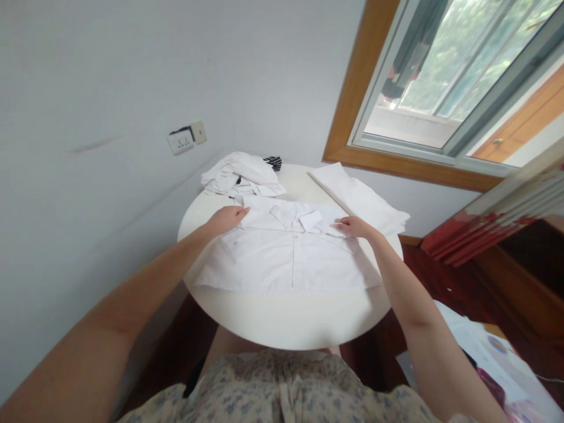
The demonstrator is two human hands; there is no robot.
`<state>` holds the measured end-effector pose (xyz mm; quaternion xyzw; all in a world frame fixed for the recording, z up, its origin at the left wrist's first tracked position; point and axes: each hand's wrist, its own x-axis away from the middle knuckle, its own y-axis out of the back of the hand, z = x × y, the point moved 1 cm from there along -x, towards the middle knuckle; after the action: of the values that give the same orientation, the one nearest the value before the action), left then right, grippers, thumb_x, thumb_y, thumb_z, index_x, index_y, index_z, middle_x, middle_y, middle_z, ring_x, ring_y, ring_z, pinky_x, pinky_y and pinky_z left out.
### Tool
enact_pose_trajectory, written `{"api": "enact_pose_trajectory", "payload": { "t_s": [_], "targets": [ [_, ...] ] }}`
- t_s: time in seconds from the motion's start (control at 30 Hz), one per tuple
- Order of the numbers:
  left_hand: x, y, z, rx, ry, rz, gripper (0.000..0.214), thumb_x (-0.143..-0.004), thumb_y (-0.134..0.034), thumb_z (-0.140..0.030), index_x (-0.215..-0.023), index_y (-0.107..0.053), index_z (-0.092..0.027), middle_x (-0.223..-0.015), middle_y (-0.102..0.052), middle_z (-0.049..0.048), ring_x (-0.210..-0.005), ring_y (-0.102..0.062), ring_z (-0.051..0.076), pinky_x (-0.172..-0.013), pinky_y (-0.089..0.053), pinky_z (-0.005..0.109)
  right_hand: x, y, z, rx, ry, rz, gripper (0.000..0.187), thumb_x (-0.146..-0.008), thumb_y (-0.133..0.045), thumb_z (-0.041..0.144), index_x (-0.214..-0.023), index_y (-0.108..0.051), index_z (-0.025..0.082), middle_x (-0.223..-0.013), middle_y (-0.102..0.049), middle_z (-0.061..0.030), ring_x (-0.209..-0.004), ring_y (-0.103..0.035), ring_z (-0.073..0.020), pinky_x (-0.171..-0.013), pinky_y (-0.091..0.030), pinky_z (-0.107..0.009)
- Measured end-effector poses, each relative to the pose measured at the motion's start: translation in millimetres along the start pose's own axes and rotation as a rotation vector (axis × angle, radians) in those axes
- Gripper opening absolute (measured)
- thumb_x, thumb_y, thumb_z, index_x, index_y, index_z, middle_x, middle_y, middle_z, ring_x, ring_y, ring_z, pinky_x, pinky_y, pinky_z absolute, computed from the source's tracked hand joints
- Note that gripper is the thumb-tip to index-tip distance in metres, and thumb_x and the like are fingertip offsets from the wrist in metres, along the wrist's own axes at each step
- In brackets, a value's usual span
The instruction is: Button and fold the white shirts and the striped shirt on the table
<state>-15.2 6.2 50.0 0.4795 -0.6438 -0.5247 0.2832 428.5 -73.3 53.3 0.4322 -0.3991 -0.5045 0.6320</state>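
Head view: the left hand [227, 220] and right hand [353, 227] pinch a white shirt [268, 261], which spreads between their fingers and to their near side on a round table [288, 320]. It looks flat, collared, lightly creased.

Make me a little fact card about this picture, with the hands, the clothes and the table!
Left hand: fingers pinching the white shirt at its left side
Right hand: fingers pinching its right side
White shirt: lying on the table
Table: white, rounded
Back left: crumpled white cloth pile
Back right: flat white cloth
Wall: socket, window
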Motion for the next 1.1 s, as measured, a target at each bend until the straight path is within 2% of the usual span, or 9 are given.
{"api": "enact_pose_trajectory", "payload": {
  "t_s": [0.17,0.37,0.5,0.57,0.67,0.73,0.83,1.0,1.1],
  "targets": [
    [-3,-2.4,1,-0.119,0.028,-0.083,0.047,-0.093,-0.03,-0.05,-0.089,-0.065,-0.019,-0.09,-0.07,0.0093,-0.085,-0.063,0.023,-0.069,-0.04,0.027,6,-7,1,0.134,-0.031,-0.179,0.036,-0.095,-0.041,0.044,-0.083,-0.062,0.018,-0.075,-0.065,-0.0038,-0.066,-0.054,-0.0142,-0.057,-0.03,-0.023],
    [4,-9.8,-11,-0.291,0.032,-0.068,0.047,-0.092,-0.036,-0.053,-0.109,-0.063,-0.017,-0.091,-0.07,0.0131,-0.09,-0.065,0.029,-0.075,-0.043,0.034,13,-17,5,0.341,-0.088,-0.208,0.034,-0.095,-0.044,0.047,-0.1,-0.066,0.021,-0.089,-0.07,-0.008,-0.082,-0.062,-0.0215,-0.067,-0.038,-0.026],
    [11,-7.2,-21,-0.241,-0.197,-0.258,0.048,-0.095,-0.034,-0.044,-0.13,-0.053,-0.018,-0.126,-0.059,0.0159,-0.118,-0.054,0.029,-0.096,-0.04,0.042,15,-12,17,0.394,0.03,-0.353,0.033,-0.095,-0.046,0.043,-0.108,-0.066,0.02,-0.107,-0.068,-0.0107,-0.103,-0.058,-0.0256,-0.084,-0.042,-0.033],
    [13,-10.8,-24,-0.198,-0.403,-0.235,0.048,-0.097,-0.029,-0.039,-0.138,-0.047,-0.021,-0.142,-0.048,0.0114,-0.132,-0.041,0.025,-0.108,-0.031,0.043,13,-14,27,0.376,0.138,-0.402,0.037,-0.097,-0.042,0.038,-0.122,-0.061,0.02,-0.125,-0.061,-0.011,-0.118,-0.051,-0.026,-0.096,-0.04,-0.036],
    [15,-25.6,-22,-0.16,-0.605,-0.053,0.05,-0.099,-0.023,-0.039,-0.143,-0.041,-0.024,-0.152,-0.036,0.005,-0.14,-0.031,0.02,-0.115,-0.023,0.039,7,-29,41,0.338,0.3,-0.377,0.047,-0.099,-0.034,0.04,-0.141,-0.046,0.021,-0.148,-0.041,-0.0084,-0.138,-0.033,-0.0249,-0.11,-0.031,-0.04],
    [16,-35.1,-17,-0.163,-0.616,0.04,0.051,-0.1,-0.022,-0.042,-0.145,-0.039,-0.024,-0.154,-0.032,0.0046,-0.142,-0.028,0.02,-0.116,-0.021,0.038,3,-43,46,0.318,0.315,-0.33,0.053,-0.099,-0.031,0.044,-0.146,-0.039,0.02,-0.153,-0.032,-0.0074,-0.142,-0.026,-0.0249,-0.113,-0.027,-0.042],
    [17,-36.7,-16,-0.189,-0.598,0.102,0.053,-0.099,-0.022,-0.046,-0.146,-0.037,-0.025,-0.155,-0.031,0.0047,-0.142,-0.027,0.021,-0.116,-0.021,0.039,-1,-56,49,0.29,0.26,-0.236,0.058,-0.099,-0.029,0.049,-0.149,-0.034,0.02,-0.153,-0.031,-0.0087,-0.142,-0.027,-0.0256,-0.114,-0.027,-0.044],
    [14,-17.9,-50,-0.195,-0.592,-0.086,0.052,-0.099,-0.023,-0.045,-0.143,-0.042,-0.024,-0.154,-0.031,0.0045,-0.145,-0.018,0.022,-0.118,-0.013,0.043,-5,-48,66,0.273,0.211,-0.197,0.062,-0.098,-0.027,0.053,-0.151,-0.027,0.02,-0.156,-0.024,-0.0088,-0.144,-0.021,-0.0263,-0.115,-0.023,-0.048],
    [8,-27.5,-74,-0.14,-0.575,-0.11,0.054,-0.099,-0.023,-0.042,-0.148,-0.032,-0.022,-0.156,-0.028,0.0059,-0.146,-0.017,0.019,-0.119,-0.013,0.041,-9,-50,86,0.277,0.24,-0.234,0.064,-0.098,-0.028,0.055,-0.152,-0.025,0.021,-0.158,-0.018,-0.007,-0.146,-0.014,-0.026,-0.117,-0.014,-0.05]
  ]
}}
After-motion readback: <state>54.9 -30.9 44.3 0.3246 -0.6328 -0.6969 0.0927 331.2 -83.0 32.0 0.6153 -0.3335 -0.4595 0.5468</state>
